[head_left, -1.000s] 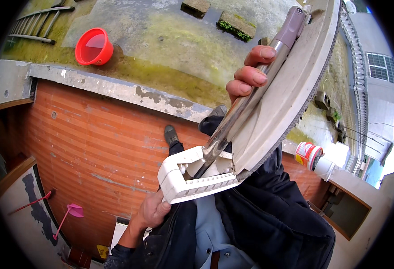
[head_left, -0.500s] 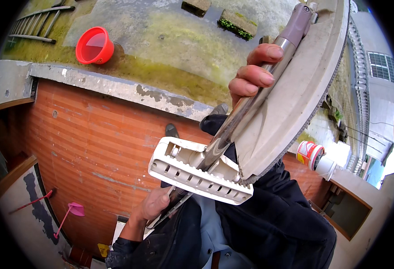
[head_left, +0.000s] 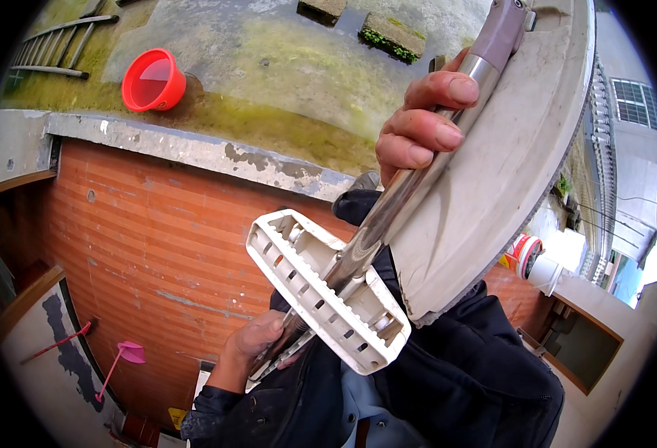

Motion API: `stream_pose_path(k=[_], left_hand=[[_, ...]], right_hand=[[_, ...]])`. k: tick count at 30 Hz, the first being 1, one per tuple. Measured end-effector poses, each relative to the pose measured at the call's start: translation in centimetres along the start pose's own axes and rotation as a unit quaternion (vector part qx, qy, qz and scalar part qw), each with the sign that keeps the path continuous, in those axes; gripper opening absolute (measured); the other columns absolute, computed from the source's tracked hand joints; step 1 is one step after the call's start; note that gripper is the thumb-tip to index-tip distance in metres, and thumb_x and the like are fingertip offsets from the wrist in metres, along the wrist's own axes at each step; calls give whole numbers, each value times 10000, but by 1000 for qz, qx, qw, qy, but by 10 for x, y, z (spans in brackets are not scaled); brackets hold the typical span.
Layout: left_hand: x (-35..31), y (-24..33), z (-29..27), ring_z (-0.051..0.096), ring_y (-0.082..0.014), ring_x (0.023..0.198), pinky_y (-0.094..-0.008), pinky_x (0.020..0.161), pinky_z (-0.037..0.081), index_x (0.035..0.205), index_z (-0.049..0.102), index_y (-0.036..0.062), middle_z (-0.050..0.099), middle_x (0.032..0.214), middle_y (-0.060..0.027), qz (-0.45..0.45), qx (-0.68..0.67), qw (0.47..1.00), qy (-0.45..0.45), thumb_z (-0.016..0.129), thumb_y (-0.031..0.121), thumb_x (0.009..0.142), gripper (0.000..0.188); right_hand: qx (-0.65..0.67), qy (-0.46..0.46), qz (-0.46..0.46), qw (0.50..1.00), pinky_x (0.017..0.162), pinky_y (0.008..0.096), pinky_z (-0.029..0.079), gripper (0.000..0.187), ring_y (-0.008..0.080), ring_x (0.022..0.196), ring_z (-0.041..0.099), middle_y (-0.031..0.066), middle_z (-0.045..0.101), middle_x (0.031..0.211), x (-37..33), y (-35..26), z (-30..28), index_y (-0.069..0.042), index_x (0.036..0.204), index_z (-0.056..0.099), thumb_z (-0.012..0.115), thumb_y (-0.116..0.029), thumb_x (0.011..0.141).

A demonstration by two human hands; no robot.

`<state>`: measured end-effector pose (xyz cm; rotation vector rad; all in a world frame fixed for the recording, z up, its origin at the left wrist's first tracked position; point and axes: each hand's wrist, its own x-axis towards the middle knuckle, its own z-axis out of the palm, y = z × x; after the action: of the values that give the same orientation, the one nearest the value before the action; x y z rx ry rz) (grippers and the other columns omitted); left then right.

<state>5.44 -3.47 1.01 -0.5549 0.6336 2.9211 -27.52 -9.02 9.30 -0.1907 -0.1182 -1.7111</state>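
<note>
A flat mop lies slantwise before me, its big off-white board-shaped head [head_left: 493, 179] at the upper right with a grey fringe along the edge. The metal pole [head_left: 392, 205] folds back alongside the head from a purple-grey joint [head_left: 501, 30]. My right hand [head_left: 425, 123] wraps its fingers round the pole near that joint. Lower down, a white slotted plastic wringer [head_left: 321, 287] with toothed edges sits tilted around the pole. Below the wringer, my left hand [head_left: 257, 336] is closed on the pole's dark lower part; some of its fingers are hidden.
Past a worn concrete ledge [head_left: 194, 153] stands a red bucket [head_left: 153, 81] with liquid in it, near a ladder [head_left: 59, 48]. Stone blocks [head_left: 392, 37] lie farther off. A pink dustpan [head_left: 130, 352] is at lower left; tubs [head_left: 522, 254] stand at right.
The white wringer has turned clockwise around the pole, its right end now lower. The mop head has shifted slightly right. Both hands keep hold of the pole.
</note>
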Motion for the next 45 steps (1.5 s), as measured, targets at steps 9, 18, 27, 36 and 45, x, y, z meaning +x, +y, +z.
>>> stream_pose_path(k=[9, 18, 27, 36, 45], left_hand=[[0, -1, 2, 548, -177, 498, -277, 439, 435, 1000, 584, -119, 582, 672, -146, 11, -12, 999, 38, 540, 573, 919, 697], [7, -6, -6, 543, -188, 483, -278, 403, 421, 1017, 581, -132, 580, 674, -162, -11, -60, 997, 51, 625, 552, 853, 705], [10, 1, -4, 541, -187, 493, -282, 401, 416, 1036, 576, -136, 575, 689, -165, -25, -60, 996, 53, 618, 545, 860, 705], [11, 5, 3, 532, -169, 481, -268, 425, 416, 1009, 575, -131, 575, 665, -141, -1, -35, 999, 22, 520, 574, 925, 712], [12, 5, 2, 531, -172, 477, -268, 423, 420, 980, 582, -117, 574, 663, -137, -14, -45, 999, 15, 521, 570, 924, 692]], right_hand=[[-9, 8, 5, 1000, 822, 398, 498, 378, 202, 921, 639, 10, 645, 1119, 3, 0, 0, -214, 1370, 540, 428, -346, 1034], [16, -9, 31, 999, 813, 392, 508, 377, 198, 902, 642, 21, 654, 1086, 10, 1, -8, -214, 1353, 560, 402, -357, 1042], [-16, 11, 5, 1000, 794, 376, 506, 355, 182, 888, 638, 14, 650, 1083, 6, -4, -3, -208, 1338, 568, 417, -332, 1041], [-10, 30, 2, 999, 814, 383, 488, 367, 180, 908, 627, 13, 635, 1089, 3, -9, -8, -182, 1336, 557, 407, -341, 1042], [0, 33, -7, 999, 805, 388, 497, 367, 182, 892, 627, 11, 633, 1078, 3, -6, -6, -184, 1334, 554, 404, -349, 1043]])
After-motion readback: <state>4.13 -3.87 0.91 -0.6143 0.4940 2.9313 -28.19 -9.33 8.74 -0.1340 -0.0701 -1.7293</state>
